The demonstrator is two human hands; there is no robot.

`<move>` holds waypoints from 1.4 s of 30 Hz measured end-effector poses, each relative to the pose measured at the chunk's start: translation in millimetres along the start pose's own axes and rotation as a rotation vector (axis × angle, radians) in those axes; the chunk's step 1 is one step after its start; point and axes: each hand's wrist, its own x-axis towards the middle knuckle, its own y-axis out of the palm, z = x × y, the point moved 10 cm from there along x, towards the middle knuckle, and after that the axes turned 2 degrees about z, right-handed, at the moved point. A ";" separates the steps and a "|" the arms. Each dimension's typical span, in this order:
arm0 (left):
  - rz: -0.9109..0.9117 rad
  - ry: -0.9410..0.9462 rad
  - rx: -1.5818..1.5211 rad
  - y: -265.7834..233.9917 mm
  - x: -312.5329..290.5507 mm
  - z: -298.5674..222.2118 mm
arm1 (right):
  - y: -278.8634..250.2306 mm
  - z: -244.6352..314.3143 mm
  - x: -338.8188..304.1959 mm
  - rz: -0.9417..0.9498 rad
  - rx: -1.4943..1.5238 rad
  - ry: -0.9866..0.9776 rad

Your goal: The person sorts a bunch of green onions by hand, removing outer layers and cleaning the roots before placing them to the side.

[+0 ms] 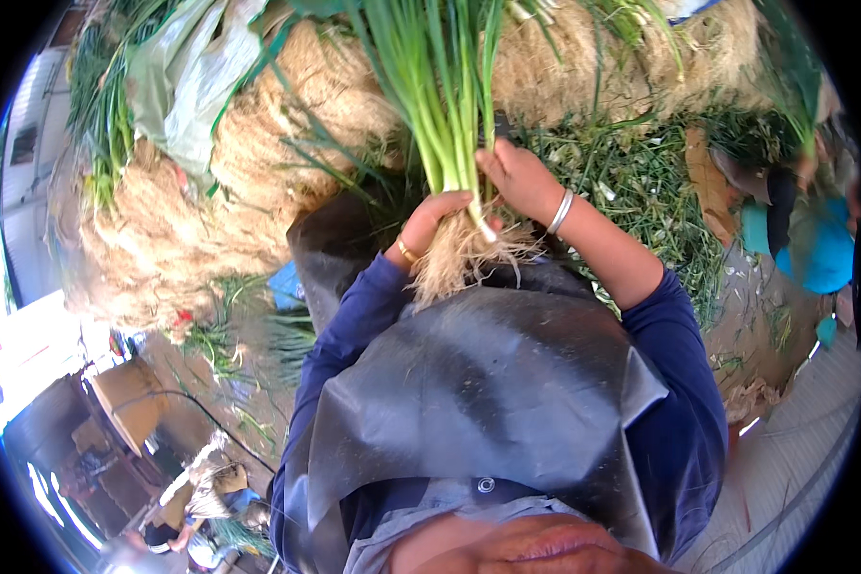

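In front of my chest a bunch of spring onions point(440, 124) stands with its green leaves pointing away and its pale, stringy roots point(459, 256) toward me. My left hand point(434, 224) is closed around the white lower stems, just above the roots. On the bunch's right side, the fingers of my right hand point(523, 182) are closed at a single spring onion stalk point(485, 203), whose white root end hangs beside the others. Part of my right hand's grip is hidden behind its own thumb and the stalk.
Large heaps of spring onions, roots outward, lie at the far left point(249, 143) and far right point(631, 67). Cut green leaves point(631, 182) litter the ground to the right. A dark plastic apron point(478, 383) covers my front. Another person point(215, 497) is at the lower left.
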 end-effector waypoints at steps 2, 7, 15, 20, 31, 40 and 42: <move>0.102 0.080 -0.072 19.7 -3.4 -9.8 | -11.1 25.4 -11.4 -0.003 -0.459 -0.312; 0.474 0.234 -0.416 61.5 -24.3 -46.3 | -173.0 -15.2 34.5 -0.493 -0.849 -0.108; 0.378 0.212 -0.264 60.6 -19.1 -42.1 | -286.0 -99.3 76.4 -0.474 -0.869 0.454; 0.301 0.183 -0.238 48.0 -18.9 -38.7 | -183.9 -107.6 23.7 -0.404 0.307 0.086; 0.222 0.197 -0.070 30.5 -2.1 -33.4 | -171.8 -64.2 17.9 -0.326 -0.066 0.173; 0.205 0.202 -0.047 22.5 -9.4 -32.6 | -96.1 -72.6 -28.3 0.161 0.518 0.178; 0.198 0.194 -0.070 23.9 -11.3 -32.1 | -64.3 -97.0 -62.7 0.414 0.035 0.248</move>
